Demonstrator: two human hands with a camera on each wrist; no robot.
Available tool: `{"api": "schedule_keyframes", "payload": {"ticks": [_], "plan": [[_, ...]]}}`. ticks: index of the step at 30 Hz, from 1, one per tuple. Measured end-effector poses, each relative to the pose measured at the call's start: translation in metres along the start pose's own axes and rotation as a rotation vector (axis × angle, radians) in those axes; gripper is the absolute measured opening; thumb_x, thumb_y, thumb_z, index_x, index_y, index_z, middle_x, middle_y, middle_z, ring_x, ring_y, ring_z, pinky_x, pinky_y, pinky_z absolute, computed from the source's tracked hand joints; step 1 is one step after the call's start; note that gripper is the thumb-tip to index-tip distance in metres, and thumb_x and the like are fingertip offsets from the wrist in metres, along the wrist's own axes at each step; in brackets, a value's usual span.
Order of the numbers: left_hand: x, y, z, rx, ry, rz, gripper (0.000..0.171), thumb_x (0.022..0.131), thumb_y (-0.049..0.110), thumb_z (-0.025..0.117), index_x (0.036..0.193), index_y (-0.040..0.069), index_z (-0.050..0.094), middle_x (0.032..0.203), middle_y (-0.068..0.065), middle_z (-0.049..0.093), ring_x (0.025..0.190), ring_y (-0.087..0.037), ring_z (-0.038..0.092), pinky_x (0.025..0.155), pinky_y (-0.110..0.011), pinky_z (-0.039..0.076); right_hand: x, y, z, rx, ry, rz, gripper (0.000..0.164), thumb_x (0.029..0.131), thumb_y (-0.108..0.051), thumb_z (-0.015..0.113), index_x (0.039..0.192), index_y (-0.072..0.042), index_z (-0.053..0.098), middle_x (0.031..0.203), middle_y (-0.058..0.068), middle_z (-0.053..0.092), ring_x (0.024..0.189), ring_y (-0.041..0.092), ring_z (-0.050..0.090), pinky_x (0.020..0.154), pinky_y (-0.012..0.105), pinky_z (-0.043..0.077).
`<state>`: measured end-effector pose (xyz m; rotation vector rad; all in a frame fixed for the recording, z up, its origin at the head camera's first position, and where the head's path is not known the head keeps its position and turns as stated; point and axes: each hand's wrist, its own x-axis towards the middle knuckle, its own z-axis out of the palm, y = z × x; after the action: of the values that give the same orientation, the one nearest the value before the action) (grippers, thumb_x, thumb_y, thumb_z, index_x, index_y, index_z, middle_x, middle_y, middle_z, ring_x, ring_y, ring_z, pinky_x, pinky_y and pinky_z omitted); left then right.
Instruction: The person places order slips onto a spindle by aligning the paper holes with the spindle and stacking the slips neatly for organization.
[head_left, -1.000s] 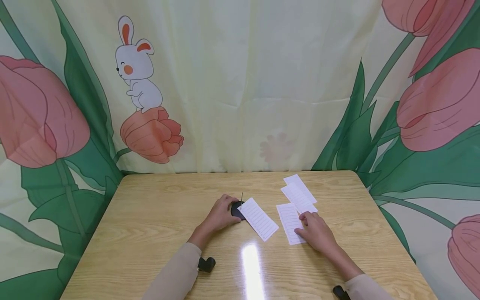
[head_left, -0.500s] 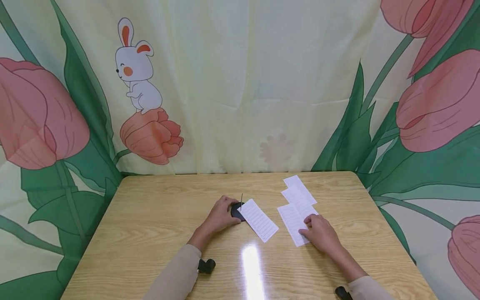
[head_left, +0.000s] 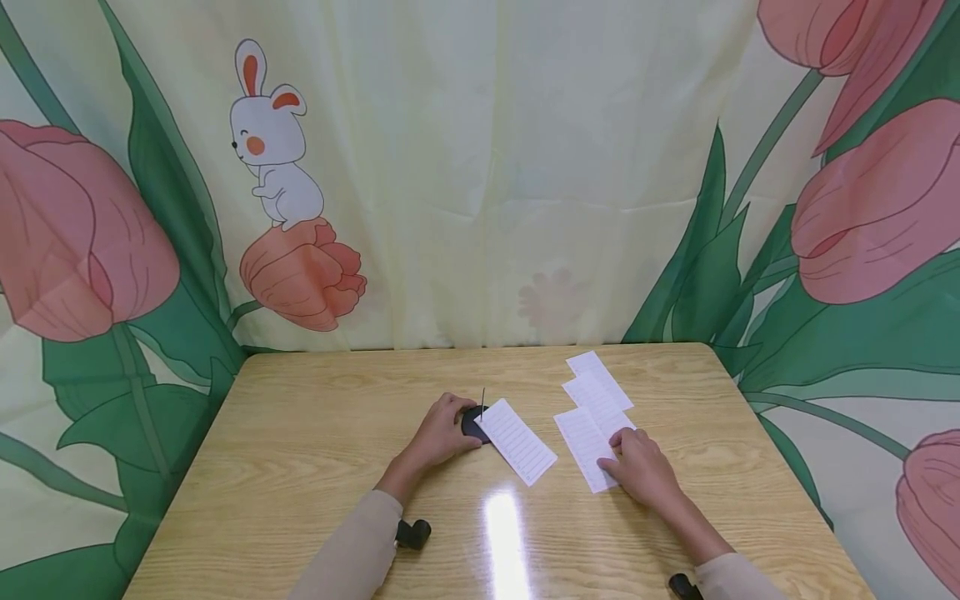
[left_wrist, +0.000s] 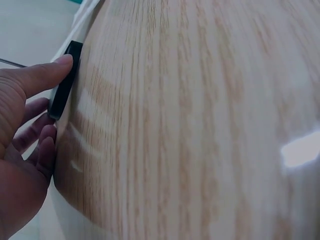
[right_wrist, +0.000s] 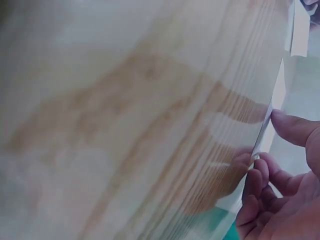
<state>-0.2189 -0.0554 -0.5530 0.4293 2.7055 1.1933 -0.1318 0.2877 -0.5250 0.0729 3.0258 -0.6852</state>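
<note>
My left hand [head_left: 442,429] grips the round black base [left_wrist: 65,80] of a bill spike, thumb on its near side and fingers at the far side. A thin upright pin [head_left: 483,402] rises from the base. One white lined paper slip [head_left: 519,443] is on the spike at its upper left corner and slants toward the front right. My right hand [head_left: 641,467] pinches the right edge of another lined slip [head_left: 585,450] between thumb and fingers. In the right wrist view the thumb meets the edge of this slip [right_wrist: 276,92].
Behind the right hand, more overlapping slips [head_left: 600,379] fan out toward the back of the wooden table [head_left: 322,450]. A curtain [head_left: 450,208] printed with tulips and a rabbit hangs right behind the table's back edge. Glare lies at the front middle.
My right hand has shifted slightly right, and the slip at its fingers has turned to lie more slanted, overlapping the slip behind it. The left hand keeps its place on the bill spike.
</note>
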Motion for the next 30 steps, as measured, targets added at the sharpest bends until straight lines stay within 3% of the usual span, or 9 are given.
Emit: {"api": "schedule_keyframes", "payload": {"ticks": [7, 17, 25, 30], "plan": [[-0.001, 0.0, 0.0, -0.009, 0.006, -0.012, 0.066, 0.077, 0.021, 0.093, 0.136, 0.011, 0.065, 0.12, -0.006, 0.056, 0.102, -0.021, 0.049, 0.088, -0.038, 0.044, -0.001, 0.0, 0.001, -0.012, 0.021, -0.021, 0.026, 0.089, -0.017, 0.08, 0.102, 0.001, 0.067, 0.096, 0.012, 0.064, 0.088, 0.027, 0.062, 0.079, 0.048, 0.051], [0.001, 0.001, 0.002, -0.003, 0.004, -0.019, 0.066, 0.077, 0.021, 0.093, 0.136, 0.011, 0.065, 0.12, -0.006, 0.055, 0.102, -0.021, 0.049, 0.088, -0.038, 0.044, 0.003, 0.006, 0.005, 0.084, 0.013, -0.031, 0.025, 0.087, -0.007, 0.079, 0.105, 0.002, 0.065, 0.092, 0.009, 0.066, 0.086, 0.023, 0.063, 0.079, 0.043, 0.051], [0.001, 0.0, 0.001, -0.013, 0.002, -0.014, 0.066, 0.078, 0.021, 0.093, 0.136, 0.011, 0.065, 0.122, -0.007, 0.056, 0.103, -0.022, 0.049, 0.09, -0.04, 0.045, 0.003, 0.009, 0.004, 0.083, 0.006, -0.039, 0.027, 0.088, -0.012, 0.08, 0.103, 0.003, 0.061, 0.093, 0.011, 0.057, 0.082, 0.021, 0.053, 0.074, 0.036, 0.045], [0.001, -0.001, 0.0, -0.009, -0.006, -0.004, 0.066, 0.078, 0.021, 0.092, 0.136, 0.011, 0.065, 0.122, -0.006, 0.056, 0.102, -0.021, 0.049, 0.088, -0.038, 0.044, 0.004, 0.012, 0.002, 0.1, -0.023, -0.003, 0.031, 0.089, -0.015, 0.08, 0.105, 0.0, 0.058, 0.087, 0.006, 0.059, 0.078, 0.019, 0.053, 0.07, 0.033, 0.044]]}}
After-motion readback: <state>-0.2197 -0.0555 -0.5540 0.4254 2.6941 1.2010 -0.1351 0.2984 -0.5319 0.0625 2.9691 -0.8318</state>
